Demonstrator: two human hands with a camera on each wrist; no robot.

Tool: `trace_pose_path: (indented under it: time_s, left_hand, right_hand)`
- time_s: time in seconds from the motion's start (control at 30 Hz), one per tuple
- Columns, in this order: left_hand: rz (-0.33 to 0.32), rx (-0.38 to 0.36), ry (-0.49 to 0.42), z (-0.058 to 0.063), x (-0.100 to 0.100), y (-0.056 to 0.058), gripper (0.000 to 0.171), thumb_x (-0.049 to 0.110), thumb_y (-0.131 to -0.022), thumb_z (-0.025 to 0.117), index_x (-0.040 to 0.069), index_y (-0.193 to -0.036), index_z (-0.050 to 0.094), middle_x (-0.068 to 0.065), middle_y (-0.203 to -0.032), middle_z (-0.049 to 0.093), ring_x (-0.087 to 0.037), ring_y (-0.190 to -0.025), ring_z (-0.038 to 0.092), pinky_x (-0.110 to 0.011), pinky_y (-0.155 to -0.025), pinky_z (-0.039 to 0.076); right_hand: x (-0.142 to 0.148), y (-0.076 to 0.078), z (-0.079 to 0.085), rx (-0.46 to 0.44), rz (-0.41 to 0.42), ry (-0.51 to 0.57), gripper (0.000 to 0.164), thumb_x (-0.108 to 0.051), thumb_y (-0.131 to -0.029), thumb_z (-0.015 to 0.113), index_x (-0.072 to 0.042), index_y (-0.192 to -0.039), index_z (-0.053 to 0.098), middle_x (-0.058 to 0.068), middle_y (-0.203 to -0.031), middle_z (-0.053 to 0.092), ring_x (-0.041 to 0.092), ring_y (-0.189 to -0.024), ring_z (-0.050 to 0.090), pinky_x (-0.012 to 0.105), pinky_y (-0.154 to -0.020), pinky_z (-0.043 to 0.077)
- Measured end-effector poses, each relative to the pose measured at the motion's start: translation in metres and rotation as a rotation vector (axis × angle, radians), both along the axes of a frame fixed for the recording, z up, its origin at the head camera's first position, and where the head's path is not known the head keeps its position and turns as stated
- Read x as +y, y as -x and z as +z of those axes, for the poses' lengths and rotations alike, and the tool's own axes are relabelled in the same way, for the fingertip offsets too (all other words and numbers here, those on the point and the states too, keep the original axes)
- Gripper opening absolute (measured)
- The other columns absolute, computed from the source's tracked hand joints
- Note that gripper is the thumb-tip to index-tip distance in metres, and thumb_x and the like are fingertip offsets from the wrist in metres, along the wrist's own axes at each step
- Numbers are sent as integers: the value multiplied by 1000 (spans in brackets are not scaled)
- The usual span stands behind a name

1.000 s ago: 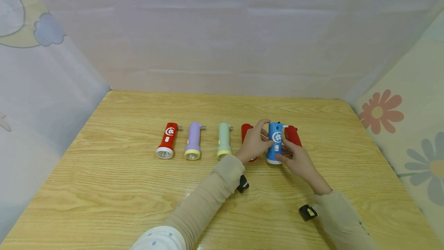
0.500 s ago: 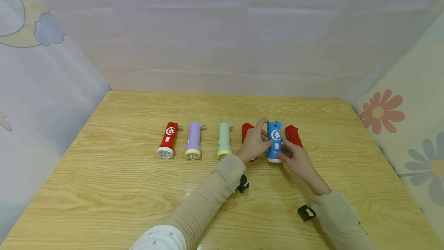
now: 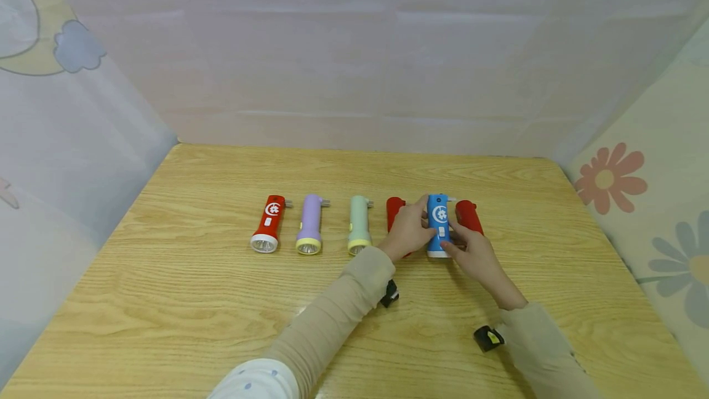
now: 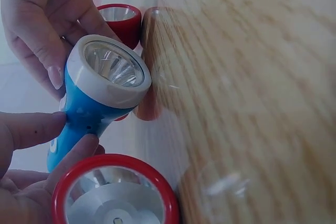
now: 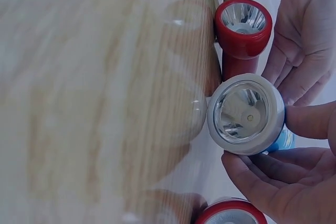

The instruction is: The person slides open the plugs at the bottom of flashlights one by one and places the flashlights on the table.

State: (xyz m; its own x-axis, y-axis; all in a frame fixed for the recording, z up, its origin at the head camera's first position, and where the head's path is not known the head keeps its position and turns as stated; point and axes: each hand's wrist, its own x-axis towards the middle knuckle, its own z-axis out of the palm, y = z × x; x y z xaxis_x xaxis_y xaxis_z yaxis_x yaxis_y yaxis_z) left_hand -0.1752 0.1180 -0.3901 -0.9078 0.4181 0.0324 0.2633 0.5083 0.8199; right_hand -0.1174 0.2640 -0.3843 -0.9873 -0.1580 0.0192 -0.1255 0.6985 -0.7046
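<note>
A blue flashlight [image 3: 438,226] with a white rim and a white switch lies in the row on the table, lamp end toward me. Both hands pinch it: my left hand [image 3: 408,233] at its left side, thumb along the barrel, and my right hand [image 3: 477,256] at its right near the lamp head. Seen from the left wrist, the blue flashlight [image 4: 105,80] has its lens low over the tabletop. To its left, a red flashlight [image 3: 396,209] is partly hidden by the left hand; another red flashlight [image 3: 469,216] sits to its right, partly covered by the right hand.
Farther left lie a red flashlight with a white rim [image 3: 268,223], a lavender one [image 3: 311,220] and a mint green one [image 3: 358,220], folding plugs out. A black wrist device [image 3: 488,338] shows at the right sleeve. Fabric walls border the wooden table [image 3: 210,313].
The blue flashlight has shifted slightly left and away from me, into line with the row. My left index finger has come down from its top end toward its side.
</note>
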Motion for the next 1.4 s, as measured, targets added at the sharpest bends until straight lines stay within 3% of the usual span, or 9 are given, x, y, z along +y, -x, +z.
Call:
trace_pose_path:
  time_s: [0.3, 0.5, 0.73, 0.93, 1.27, 1.4]
  left_hand:
    - [-31, 44, 38, 0, 1, 1, 47, 5, -81, 67, 4, -124, 47, -8, -101, 64, -8, -76, 59, -12, -61, 45]
    - [-43, 26, 70, 1, 2, 1, 53, 5, -81, 67, 1, -128, 45, -8, -107, 63, -7, -78, 59, -11, -61, 45]
    - [-37, 0, 115, 3, 4, 2, 59, 6, -81, 67, -1, -133, 41, -8, -97, 63, -6, -64, 54, -12, -53, 43]
    - [-38, -14, 129, 4, 4, 2, 43, 7, -81, 67, -1, -120, 51, -8, -95, 62, -7, -67, 54, -12, -56, 44]
    - [-31, -27, 197, 5, 7, 3, 42, 10, -83, 65, 0, -123, 53, -8, -112, 61, -10, -90, 58, -16, -72, 48]
    - [-30, -39, 207, 3, 9, 4, 31, 9, -84, 64, 0, -113, 59, -6, -101, 62, -8, -80, 57, -14, -66, 47]
  right_hand:
    - [-1, 1, 1, -12, -13, -11, 49, -3, -89, 55, 14, -131, 36, 33, -112, 54, 41, -97, 58, 46, -78, 49]
    - [-1, 2, -1, 3, -3, -6, 48, -1, -90, 53, 16, -130, 35, 34, -114, 52, 43, -99, 56, 47, -78, 49]
    - [-1, 3, -2, 6, -5, 8, 46, -1, -90, 52, 17, -129, 36, 34, -115, 52, 44, -101, 55, 49, -80, 47]
    - [-1, 4, -2, -5, -7, 8, 45, -1, -90, 52, 17, -128, 37, 34, -116, 52, 44, -102, 54, 50, -82, 46]
    - [-2, 5, 0, -13, -11, 3, 42, 0, -90, 50, 18, -127, 39, 34, -115, 52, 44, -101, 54, 50, -83, 45]
    - [-3, 5, 0, -22, -19, 10, 41, -1, -91, 50, 17, -126, 40, 34, -114, 53, 43, -102, 54, 50, -84, 45]
